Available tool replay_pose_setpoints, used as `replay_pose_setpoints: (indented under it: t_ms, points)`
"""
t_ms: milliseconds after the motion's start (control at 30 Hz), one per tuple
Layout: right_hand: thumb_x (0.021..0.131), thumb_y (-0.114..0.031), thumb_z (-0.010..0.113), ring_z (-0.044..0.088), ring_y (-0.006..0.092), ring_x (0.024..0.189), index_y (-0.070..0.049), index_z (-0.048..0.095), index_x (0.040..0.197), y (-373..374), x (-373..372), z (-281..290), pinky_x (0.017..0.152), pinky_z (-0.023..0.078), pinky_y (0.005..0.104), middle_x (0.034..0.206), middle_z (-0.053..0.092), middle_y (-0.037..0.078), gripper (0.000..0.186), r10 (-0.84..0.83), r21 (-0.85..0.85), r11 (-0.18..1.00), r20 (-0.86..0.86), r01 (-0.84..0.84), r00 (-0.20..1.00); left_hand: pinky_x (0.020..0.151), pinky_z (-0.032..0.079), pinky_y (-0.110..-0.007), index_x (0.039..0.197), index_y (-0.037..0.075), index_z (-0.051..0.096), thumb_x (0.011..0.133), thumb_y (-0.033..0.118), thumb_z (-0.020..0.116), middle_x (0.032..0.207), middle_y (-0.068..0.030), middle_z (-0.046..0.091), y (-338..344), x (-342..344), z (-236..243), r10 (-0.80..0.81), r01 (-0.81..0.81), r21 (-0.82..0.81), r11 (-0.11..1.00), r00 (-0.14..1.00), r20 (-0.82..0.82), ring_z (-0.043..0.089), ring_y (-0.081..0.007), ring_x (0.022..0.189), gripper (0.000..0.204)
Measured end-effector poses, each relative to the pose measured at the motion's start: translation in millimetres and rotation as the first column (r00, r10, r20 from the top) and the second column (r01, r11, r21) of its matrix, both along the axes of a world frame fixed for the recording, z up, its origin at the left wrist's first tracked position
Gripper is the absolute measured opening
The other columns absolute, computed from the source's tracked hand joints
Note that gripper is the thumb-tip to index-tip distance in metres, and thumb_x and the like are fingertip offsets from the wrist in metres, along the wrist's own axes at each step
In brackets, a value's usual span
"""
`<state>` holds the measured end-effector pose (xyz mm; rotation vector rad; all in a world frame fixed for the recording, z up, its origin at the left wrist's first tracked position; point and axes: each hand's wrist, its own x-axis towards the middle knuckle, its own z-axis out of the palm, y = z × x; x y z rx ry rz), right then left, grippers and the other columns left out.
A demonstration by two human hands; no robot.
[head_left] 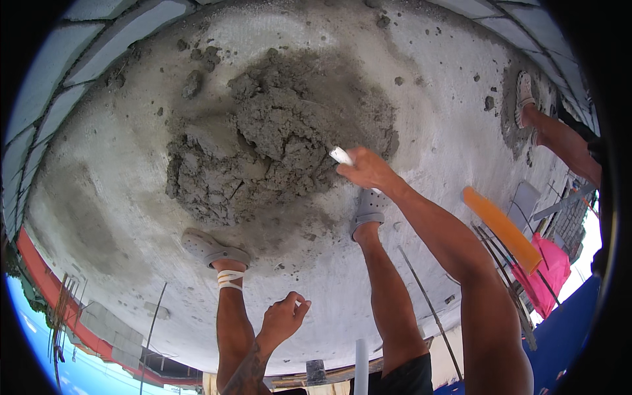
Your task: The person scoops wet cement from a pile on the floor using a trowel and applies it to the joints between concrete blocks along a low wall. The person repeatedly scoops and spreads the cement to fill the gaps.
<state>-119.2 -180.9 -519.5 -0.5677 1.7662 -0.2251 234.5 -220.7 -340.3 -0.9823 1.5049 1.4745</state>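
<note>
The right hand (pixel 368 169) grips a white handle (pixel 340 156) over a heap of wet grey mortar (pixel 276 125) on the concrete floor (pixel 434 105). The left hand (pixel 283 317), fingers loosely curled, hangs near the left leg (pixel 232 322). Grey clogs (pixel 209 249) flank the heap's near side.

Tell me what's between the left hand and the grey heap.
Head view: pale floor nearest the left hand, then a grey smear up to the grey heap.
</note>
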Motion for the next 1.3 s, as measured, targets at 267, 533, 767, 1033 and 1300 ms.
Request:
replay_pose_setpoints:
  t_ms: [267, 533, 767, 1033, 1300]
  points:
    - [0.101, -0.039, 0.050, 0.065, 0.0490, 0.083, -0.003, 0.051, 0.112, -17, 105, 47, 0.078, 0.054, 0.0532, 0.102, 0.065, 0.028, 0.038, -0.195, -0.207, 0.970, -0.366, 0.124, 0.910, 0.063, 0.054, -0.044, 0.101, 0.011, 0.060, 0.096, 0.034, 0.062, 0.071, -0.0110, 0.070, -11, -4, -7, 0.075, -0.077, -0.043, 0.996, 0.996, -0.050, 0.070, -0.0323, 0.067, 0.024]
    - [0.102, -0.053, 0.046, 0.061, 0.0248, 0.050, 0.000, 0.064, 0.099, -39, 46, 32, 0.052, 0.049, 0.0387, 0.063, 0.060, 0.012, 0.056, -0.269, -0.012, 0.961, -0.260, 0.275, 0.928, 0.065, 0.054, -0.044, 0.102, 0.010, 0.061, 0.096, 0.034, 0.062, 0.073, -0.0108, 0.070, -13, -11, -4, 0.087, -0.092, -0.055, 0.994, 0.994, -0.073, 0.071, -0.0328, 0.069, 0.024]
    - [0.103, -0.042, 0.047, 0.068, 0.0343, 0.066, -0.002, 0.063, 0.106, 105, -34, 60, 0.064, 0.052, 0.0448, 0.072, 0.064, 0.021, 0.043, -0.353, -0.019, 0.932, -0.262, 0.361, 0.898, 0.066, 0.054, -0.044, 0.103, 0.009, 0.060, 0.097, 0.032, 0.062, 0.075, -0.0113, 0.071, -41, -3, 0, 0.158, -0.162, -0.084, 0.983, 0.986, -0.060, 0.071, -0.0326, 0.070, 0.024]
    - [0.104, -0.047, 0.038, 0.058, 0.0547, 0.098, 0.001, 0.063, 0.104, 16, 28, -22, 0.083, 0.049, 0.0550, 0.096, 0.064, 0.033, 0.055, -0.185, -0.047, 0.982, -0.372, 0.181, 0.910, 0.066, 0.054, -0.043, 0.106, 0.009, 0.059, 0.097, 0.032, 0.061, 0.075, -0.0110, 0.072, -38, -9, 13, 0.144, -0.141, 0.038, 0.989, 0.984, -0.105, 0.071, -0.0315, 0.069, 0.025]
    - [0.099, -0.041, 0.057, 0.065, 0.0480, 0.087, 0.000, 0.061, 0.100, 16, 31, 1, 0.077, 0.051, 0.0511, 0.086, 0.067, 0.026, 0.041, -0.261, -0.177, 0.962, -0.365, 0.208, 0.894, 0.065, 0.054, -0.043, 0.105, 0.009, 0.060, 0.097, 0.032, 0.061, 0.076, -0.0115, 0.072, -37, -11, 5, 0.089, -0.097, -0.101, 0.990, 0.993, -0.083, 0.071, -0.0319, 0.069, 0.025]
